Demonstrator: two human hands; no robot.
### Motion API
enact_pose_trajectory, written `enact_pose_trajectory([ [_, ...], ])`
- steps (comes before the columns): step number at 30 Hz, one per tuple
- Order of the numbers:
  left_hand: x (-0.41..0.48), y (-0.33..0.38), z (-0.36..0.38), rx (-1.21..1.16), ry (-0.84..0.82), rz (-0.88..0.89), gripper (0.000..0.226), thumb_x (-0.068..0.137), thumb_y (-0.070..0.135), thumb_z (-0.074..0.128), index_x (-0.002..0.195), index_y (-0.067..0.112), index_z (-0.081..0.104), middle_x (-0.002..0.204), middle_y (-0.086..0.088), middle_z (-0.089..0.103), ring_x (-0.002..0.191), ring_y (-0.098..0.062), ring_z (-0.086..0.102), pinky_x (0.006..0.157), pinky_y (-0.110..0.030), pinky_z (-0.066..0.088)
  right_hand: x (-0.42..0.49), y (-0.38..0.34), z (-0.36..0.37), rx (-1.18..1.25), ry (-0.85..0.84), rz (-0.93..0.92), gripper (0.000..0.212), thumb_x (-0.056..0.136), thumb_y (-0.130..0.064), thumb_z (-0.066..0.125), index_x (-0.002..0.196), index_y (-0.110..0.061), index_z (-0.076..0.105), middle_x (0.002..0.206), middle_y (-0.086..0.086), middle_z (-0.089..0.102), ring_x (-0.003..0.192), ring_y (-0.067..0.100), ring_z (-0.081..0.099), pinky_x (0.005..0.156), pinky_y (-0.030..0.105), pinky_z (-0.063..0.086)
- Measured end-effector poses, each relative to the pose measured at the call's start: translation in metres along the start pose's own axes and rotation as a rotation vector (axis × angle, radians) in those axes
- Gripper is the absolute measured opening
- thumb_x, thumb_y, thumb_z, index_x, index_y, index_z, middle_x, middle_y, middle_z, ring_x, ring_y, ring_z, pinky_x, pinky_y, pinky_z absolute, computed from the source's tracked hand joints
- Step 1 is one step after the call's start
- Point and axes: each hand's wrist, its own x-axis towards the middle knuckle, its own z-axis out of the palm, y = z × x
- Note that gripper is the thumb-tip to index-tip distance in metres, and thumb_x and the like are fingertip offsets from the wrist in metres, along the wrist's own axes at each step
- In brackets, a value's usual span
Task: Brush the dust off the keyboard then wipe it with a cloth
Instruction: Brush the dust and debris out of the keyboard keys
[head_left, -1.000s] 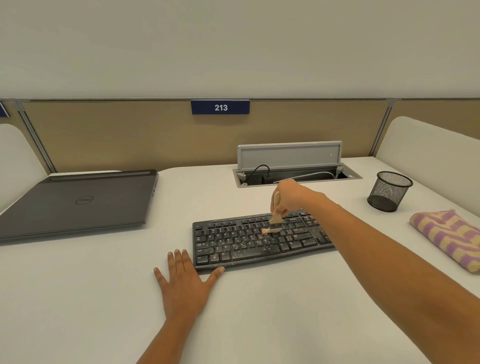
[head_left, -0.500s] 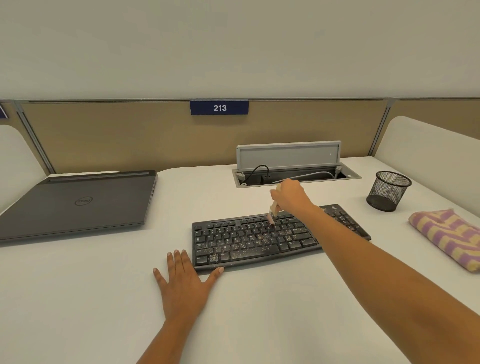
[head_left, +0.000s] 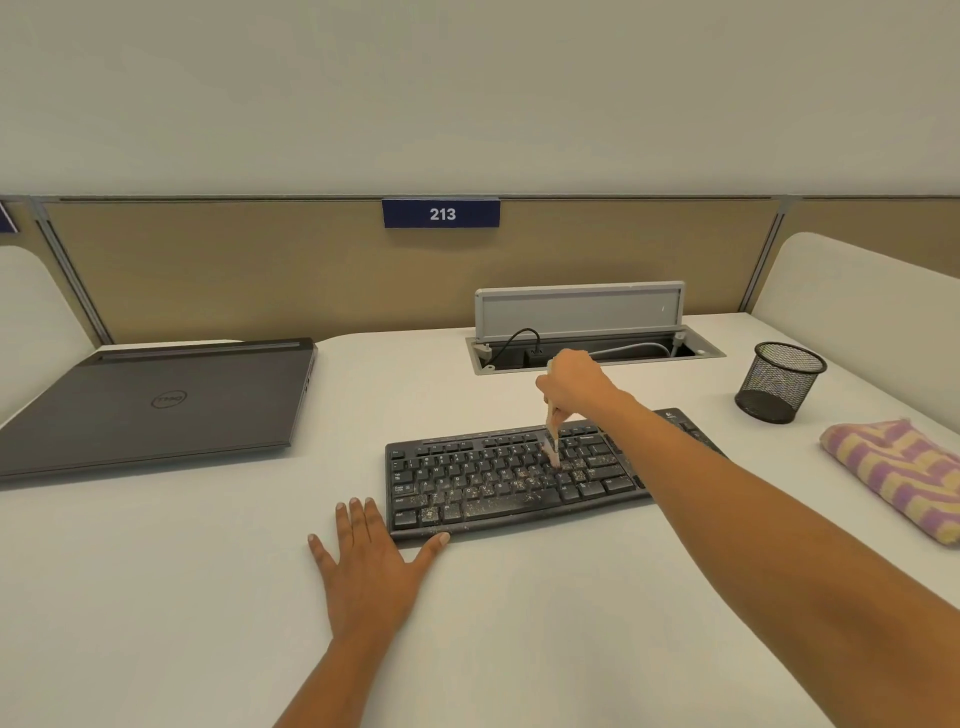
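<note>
Partway through brushing, with right hand (head_left: 576, 387) gripping the brush (head_left: 553, 444) on the dust-speckled keyboard (head_left: 498, 483) mid-desk, left hand (head_left: 369, 561) flat, fingers spread, at its near left corner, and cloth (head_left: 898, 473) untouched at right, wiping not begun.

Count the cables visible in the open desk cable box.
2: a black cable looping at the left of the cable box, a grey cable along its right. More may hide inside.
</note>
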Motion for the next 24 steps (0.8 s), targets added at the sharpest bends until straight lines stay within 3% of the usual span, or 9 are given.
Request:
enact_pose_trajectory([
  [2, 0.000, 0.000, 0.001, 0.000, 0.002, 0.000, 0.149, 0.030, 0.084, -0.041, 0.152, 0.008, 0.000, 0.161, -0.006, 0.001, 0.147, -0.019, -0.009, 0.115, -0.052, -0.006, 0.002, 0.002, 0.003, 0.062, 0.062, -0.023, 0.026, 0.093, -0.012, 0.041, 0.100, 0.003, 0.062, 0.088, 0.020, 0.063, 0.081, 0.033, 0.062, 0.074, 0.039, 0.053],
  [4, 0.000, 0.000, 0.001, 0.003, 0.003, 0.000, 0.149, 0.031, 0.084, -0.041, 0.152, 0.008, 0.001, 0.161, -0.006, 0.001, 0.147, -0.019, -0.008, 0.115, -0.052, -0.006, 0.001, 0.006, 0.007, 0.065, 0.087, -0.028, 0.027, 0.094, -0.012, 0.039, 0.100, 0.003, 0.061, 0.096, 0.023, 0.063, 0.088, 0.035, 0.060, 0.080, 0.041, 0.052],
  [6, 0.001, 0.000, 0.001, 0.005, 0.004, -0.001, 0.148, 0.031, 0.084, -0.041, 0.152, 0.008, 0.000, 0.161, -0.006, 0.001, 0.147, -0.019, -0.008, 0.115, -0.052, -0.005, 0.000, 0.007, 0.010, 0.030, 0.069, -0.025, 0.024, 0.094, -0.012, 0.041, 0.092, 0.002, 0.060, 0.080, 0.016, 0.061, 0.077, 0.028, 0.056, 0.065, 0.033, 0.051],
  [9, 0.000, 0.000, 0.001, 0.012, 0.003, 0.000, 0.149, 0.031, 0.083, -0.041, 0.152, 0.008, 0.000, 0.161, -0.006, 0.001, 0.147, -0.019, -0.008, 0.115, -0.052, -0.005, -0.002, 0.006, 0.009, -0.061, 0.017, 0.002, 0.021, 0.093, -0.012, 0.042, 0.078, -0.002, 0.054, 0.058, 0.002, 0.047, 0.055, 0.016, 0.049, 0.045, 0.020, 0.033],
  [15, 0.001, -0.001, 0.001, 0.005, 0.002, 0.000, 0.149, 0.031, 0.084, -0.040, 0.152, 0.008, 0.000, 0.161, -0.006, 0.001, 0.147, -0.019, -0.009, 0.115, -0.052, -0.006, -0.001, -0.003, 0.004, -0.103, -0.023, -0.021, 0.027, 0.094, -0.012, 0.042, 0.070, -0.004, 0.052, 0.056, 0.003, 0.052, 0.048, 0.012, 0.050, 0.044, 0.020, 0.036],
  [20, 0.001, 0.000, 0.000, 0.003, -0.003, -0.002, 0.150, 0.030, 0.084, -0.041, 0.152, 0.008, 0.000, 0.161, -0.006, 0.001, 0.147, -0.019, -0.009, 0.115, -0.052, -0.006, -0.006, -0.005, 0.011, -0.019, 0.075, -0.109, 0.022, 0.095, -0.015, 0.039, 0.080, -0.003, 0.050, 0.075, 0.013, 0.052, 0.072, 0.027, 0.052, 0.065, 0.034, 0.047],
  [24, 0.000, -0.001, 0.000, 0.010, -0.004, 0.002, 0.148, 0.031, 0.084, -0.041, 0.152, 0.008, -0.001, 0.161, -0.006, 0.000, 0.147, -0.019, -0.009, 0.115, -0.052, -0.005, -0.009, -0.005, 0.022, -0.027, 0.137, -0.080, 0.042, 0.095, -0.011, 0.039, 0.053, -0.006, 0.036, 0.054, 0.004, 0.037, 0.049, 0.014, 0.036, 0.045, 0.019, 0.029],
])
